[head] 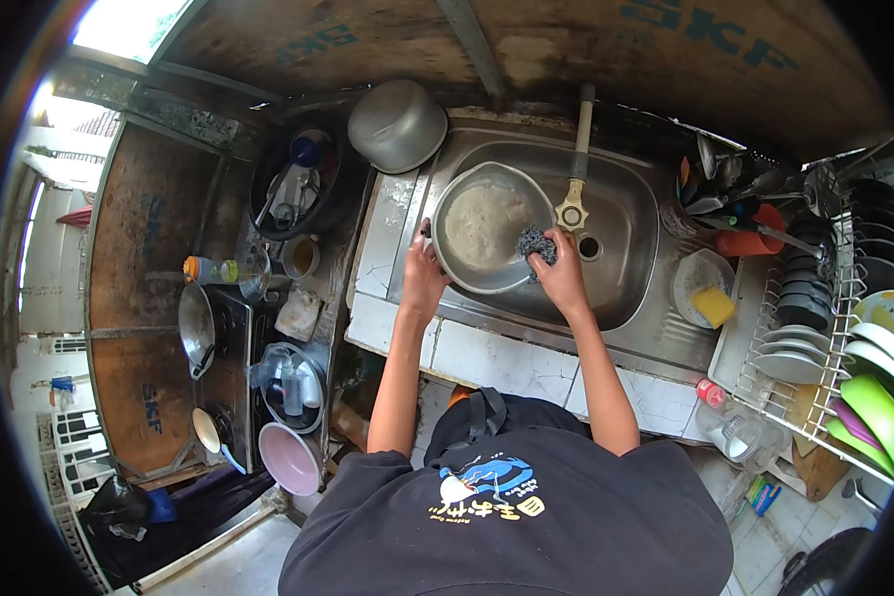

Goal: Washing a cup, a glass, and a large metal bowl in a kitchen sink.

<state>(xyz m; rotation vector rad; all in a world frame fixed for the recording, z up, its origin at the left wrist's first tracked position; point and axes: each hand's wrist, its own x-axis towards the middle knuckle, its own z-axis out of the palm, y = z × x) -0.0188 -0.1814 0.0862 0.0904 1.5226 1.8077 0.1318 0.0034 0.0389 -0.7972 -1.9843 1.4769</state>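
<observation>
A round metal pan (492, 223) with cloudy, whitish content or residue on its bottom sits tilted over the left part of the steel sink (626, 276). My left hand (425, 272) grips the pan at its left rim, by a small dark handle. In my right hand (559, 272) is a grey scouring pad (536, 247), pressed at the right rim of the pan. Just right of the pan, the tap (571, 212) hangs from a pale pipe; no water stream can be made out. The drain hole lies right of my right hand.
An upturned metal pot (397, 127) stands at the sink's back left corner. To the right are a bowl (693, 279) with a yellow sponge (713, 306), a red cup (763, 231) and a dish rack (782, 402) with plates. A stove with a wok (196, 328) and a pink basin (289, 459) are at left.
</observation>
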